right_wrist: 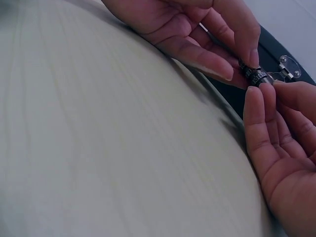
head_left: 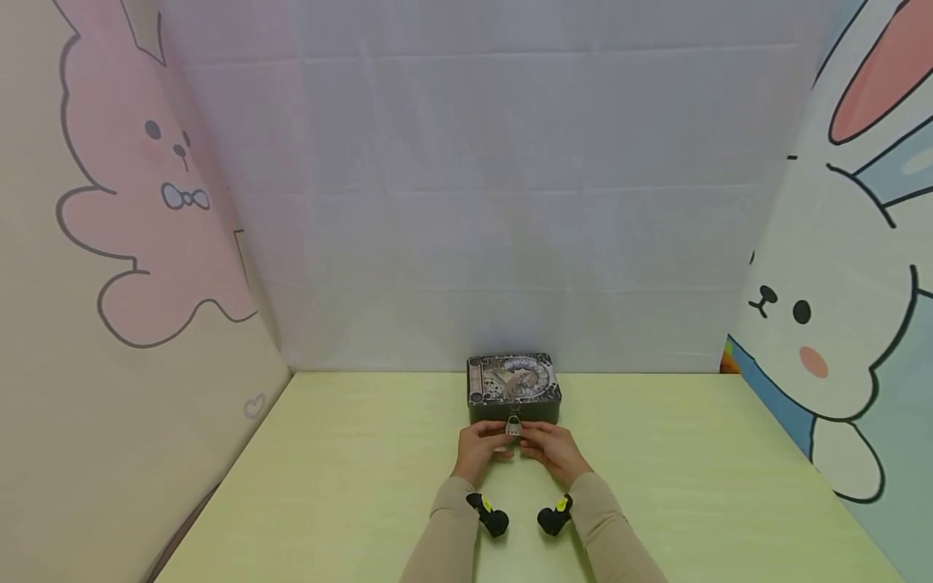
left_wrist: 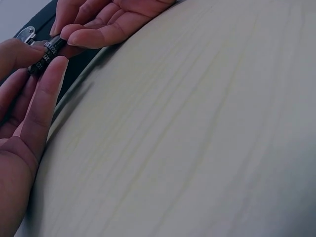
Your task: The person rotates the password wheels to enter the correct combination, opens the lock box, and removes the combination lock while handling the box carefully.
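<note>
A small combination padlock [head_left: 513, 427] with numbered dials hangs at the front clasp [right_wrist: 289, 68] of a dark tin box [head_left: 513, 380] with a printed lid. My left hand [head_left: 478, 450] pinches one end of the padlock between thumb and fingers. From the other side my right hand [head_left: 558, 452] pinches the opposite end. Close up in the left wrist view, the black dial barrel [left_wrist: 48, 55] lies between both sets of fingertips, its white digits partly covered. The lid is down, and the shackle is mostly hidden behind the fingers.
The box stands at the back of a pale yellow-green table [head_left: 350, 461], close to a white cloth backdrop [head_left: 437, 202]. Side panels printed with a pink rabbit [head_left: 138, 227] and a white rabbit [head_left: 838, 340] flank the table. Black wrist cameras sit at both cuffs.
</note>
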`<state>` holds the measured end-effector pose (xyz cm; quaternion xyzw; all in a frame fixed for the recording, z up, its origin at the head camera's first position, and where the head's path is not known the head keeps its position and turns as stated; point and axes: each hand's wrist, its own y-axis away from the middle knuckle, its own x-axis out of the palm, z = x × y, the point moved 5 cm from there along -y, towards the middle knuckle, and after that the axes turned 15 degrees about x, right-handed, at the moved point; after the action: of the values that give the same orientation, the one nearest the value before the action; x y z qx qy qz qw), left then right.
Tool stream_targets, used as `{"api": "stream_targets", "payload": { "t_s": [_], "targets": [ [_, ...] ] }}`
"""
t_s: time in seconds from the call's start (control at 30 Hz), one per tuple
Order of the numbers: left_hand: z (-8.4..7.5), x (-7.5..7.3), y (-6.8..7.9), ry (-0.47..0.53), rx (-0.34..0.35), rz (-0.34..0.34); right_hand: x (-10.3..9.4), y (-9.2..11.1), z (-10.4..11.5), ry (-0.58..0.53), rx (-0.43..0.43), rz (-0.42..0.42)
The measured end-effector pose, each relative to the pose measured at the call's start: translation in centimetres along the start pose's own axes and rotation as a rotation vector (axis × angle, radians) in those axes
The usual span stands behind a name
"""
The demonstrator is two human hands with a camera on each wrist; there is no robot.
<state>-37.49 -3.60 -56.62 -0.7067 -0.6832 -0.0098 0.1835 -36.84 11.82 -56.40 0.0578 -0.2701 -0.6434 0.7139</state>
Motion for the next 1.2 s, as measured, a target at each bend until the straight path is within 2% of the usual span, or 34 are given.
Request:
{"api": "stream_targets", "payload": {
  "t_s": [0.23,0.93,1.2],
  "targets": [
    [0.33,-0.12,-0.06,0.019,-0.018,-0.004,0.03,0.13,-0.03,0.003,0.004,-0.005],
    [-0.22,0.04,0.13,-0.009,-0.036,-0.014,-0.02,-0.11,-0.12,0.008,0.006,-0.037],
    [-0.37,0.05,0.20,-0.031,-0.019,-0.010,-0.05,-0.16,-0.15,0.009,0.009,-0.027]
  ]
}}
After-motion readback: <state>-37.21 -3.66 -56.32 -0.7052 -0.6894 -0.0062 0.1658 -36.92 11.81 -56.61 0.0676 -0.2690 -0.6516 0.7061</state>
